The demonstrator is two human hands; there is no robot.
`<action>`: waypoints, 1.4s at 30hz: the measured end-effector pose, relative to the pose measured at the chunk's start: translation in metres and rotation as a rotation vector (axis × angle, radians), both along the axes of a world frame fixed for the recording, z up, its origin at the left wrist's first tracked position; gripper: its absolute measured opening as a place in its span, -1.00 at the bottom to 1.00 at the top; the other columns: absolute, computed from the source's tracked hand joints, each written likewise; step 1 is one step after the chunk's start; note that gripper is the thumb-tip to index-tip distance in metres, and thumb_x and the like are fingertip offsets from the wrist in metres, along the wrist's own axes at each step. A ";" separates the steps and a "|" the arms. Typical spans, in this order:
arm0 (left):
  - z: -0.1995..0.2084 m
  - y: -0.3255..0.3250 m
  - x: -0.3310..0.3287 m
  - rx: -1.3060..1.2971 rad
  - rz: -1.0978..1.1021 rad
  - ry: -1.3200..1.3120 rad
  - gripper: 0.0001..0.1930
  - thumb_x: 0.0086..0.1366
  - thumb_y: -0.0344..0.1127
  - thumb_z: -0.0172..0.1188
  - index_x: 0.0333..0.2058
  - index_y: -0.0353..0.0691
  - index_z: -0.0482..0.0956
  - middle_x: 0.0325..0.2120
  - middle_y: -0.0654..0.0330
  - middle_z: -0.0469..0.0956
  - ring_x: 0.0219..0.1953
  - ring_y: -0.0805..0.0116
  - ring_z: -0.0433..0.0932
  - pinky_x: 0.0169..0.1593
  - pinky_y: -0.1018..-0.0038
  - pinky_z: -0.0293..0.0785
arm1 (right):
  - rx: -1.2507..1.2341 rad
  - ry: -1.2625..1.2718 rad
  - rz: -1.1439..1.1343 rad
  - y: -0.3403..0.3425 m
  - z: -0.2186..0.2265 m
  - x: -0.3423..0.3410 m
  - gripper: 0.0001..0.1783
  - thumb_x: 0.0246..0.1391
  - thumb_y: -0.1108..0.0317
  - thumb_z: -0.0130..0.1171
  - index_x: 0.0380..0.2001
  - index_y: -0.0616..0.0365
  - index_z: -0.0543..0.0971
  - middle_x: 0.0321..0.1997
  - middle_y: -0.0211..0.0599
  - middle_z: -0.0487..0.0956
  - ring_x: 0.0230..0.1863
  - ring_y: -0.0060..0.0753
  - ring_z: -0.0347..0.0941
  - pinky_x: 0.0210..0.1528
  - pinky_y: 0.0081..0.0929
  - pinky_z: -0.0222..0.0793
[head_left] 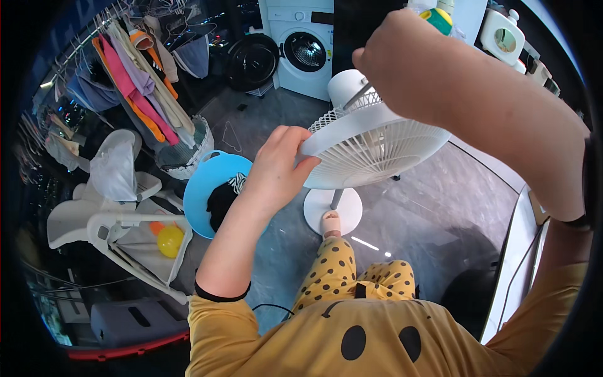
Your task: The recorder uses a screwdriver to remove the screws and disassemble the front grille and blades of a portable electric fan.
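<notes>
A white standing fan [377, 147] is in front of me, its grille facing toward me and tilted down. My left hand [279, 163] grips the left side of its rim, thumb in front and fingers behind. Above the back of the fan, my right hand [396, 63] is closed round a screwdriver [358, 95]. Its grey shaft slants down to the rear grille, and a yellow and green handle end shows past the hand; the tip's exact contact is hidden. My foot in a pale slipper rests at the round white base [348, 210].
A light-blue tub [196, 188] with dark clothes stands left of the fan. Beyond it are a laundry basket [201, 147], hanging clothes [135, 88] and a white washing machine [308, 75] with its door open. A folding baby seat [125, 220] holding a yellow balloon lies at left.
</notes>
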State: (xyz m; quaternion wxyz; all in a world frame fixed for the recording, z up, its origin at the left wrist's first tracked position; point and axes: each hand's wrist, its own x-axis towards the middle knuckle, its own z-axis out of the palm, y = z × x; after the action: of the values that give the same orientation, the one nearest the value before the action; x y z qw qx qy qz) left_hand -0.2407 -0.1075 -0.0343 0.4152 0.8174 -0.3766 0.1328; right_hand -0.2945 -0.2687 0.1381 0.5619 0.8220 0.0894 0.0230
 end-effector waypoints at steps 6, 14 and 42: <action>-0.002 0.004 0.004 -0.011 -0.023 0.013 -0.66 0.01 -0.42 0.28 -0.22 -0.27 0.40 -0.30 0.06 0.43 -0.24 0.02 0.48 -0.20 0.26 0.43 | -0.084 0.211 0.022 0.016 0.007 -0.003 -0.69 -0.15 0.32 0.24 -0.22 0.05 0.60 -0.41 -0.48 0.62 -0.30 -0.46 0.58 -0.36 -0.54 0.43; 0.001 -0.006 0.000 -0.010 -0.080 0.007 -0.66 -0.02 -0.40 0.31 -0.28 -0.26 0.38 -0.32 0.05 0.42 -0.26 0.01 0.46 -0.21 0.27 0.41 | 0.012 0.323 -0.171 0.044 -0.011 0.013 -0.70 -0.15 0.28 0.30 -0.25 -0.02 0.64 -0.35 -0.45 0.62 -0.26 -0.43 0.57 -0.30 -0.47 0.47; -0.119 -0.003 -0.060 -0.317 0.274 0.039 -0.67 0.25 -0.41 0.09 -0.01 -0.32 0.35 -0.12 0.06 0.40 -0.02 0.28 0.37 0.08 0.42 0.26 | 0.300 0.156 -0.133 -0.048 -0.019 0.025 -0.72 0.02 0.32 0.11 -0.18 0.11 0.62 -0.13 -0.23 0.61 -0.13 -0.26 0.55 -0.21 -0.27 0.47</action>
State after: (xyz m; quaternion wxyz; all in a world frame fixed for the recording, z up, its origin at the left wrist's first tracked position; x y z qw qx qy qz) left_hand -0.3003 -0.1104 -0.1534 0.5236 0.7879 -0.2283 0.2299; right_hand -0.2699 -0.3169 0.1187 0.4245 0.9001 0.0737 -0.0647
